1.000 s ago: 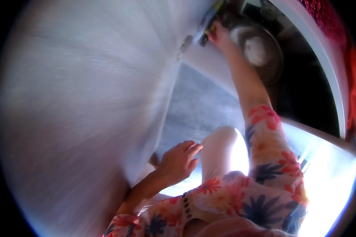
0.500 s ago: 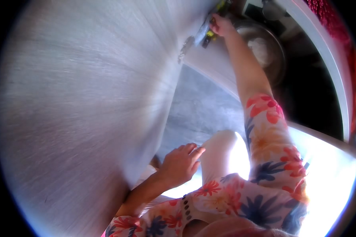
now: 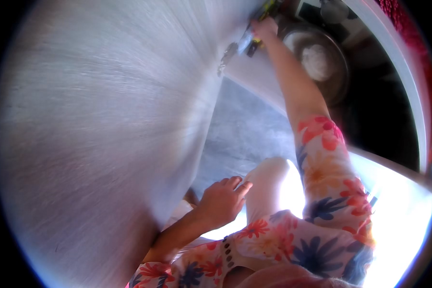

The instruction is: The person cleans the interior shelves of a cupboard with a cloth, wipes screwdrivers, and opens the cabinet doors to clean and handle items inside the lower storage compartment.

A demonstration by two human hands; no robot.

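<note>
My right arm stretches up to the far corner, where my right hand (image 3: pixel 265 29) is closed among a cluster of small items. Under its fingers are a bluish, clear-looking packet (image 3: pixel 245 40) and a black-and-yellow object (image 3: pixel 253 47); blur hides their kind and which one the fingers grip. Just left of these lies a small grey metallic-looking thing (image 3: pixel 228 54). Near my body, above the white-clad knee (image 3: pixel 269 185), my left hand (image 3: pixel 222 202) hangs with loosely bent fingers apart and holds nothing.
A large pale panel or wall (image 3: pixel 96 129) fills the left side. Right of my right forearm, a round metal bowl (image 3: pixel 338 89) with a white lump (image 3: pixel 317 62) stands on a dark surface (image 3: pixel 384 105). A white curved edge (image 3: pixel 410 81) bounds it. Grey floor (image 3: pixel 245 120) shows below.
My right hand has shifted slightly left at the cluster, showing more of the bowl and its white lump. My left hand has moved slightly right.
</note>
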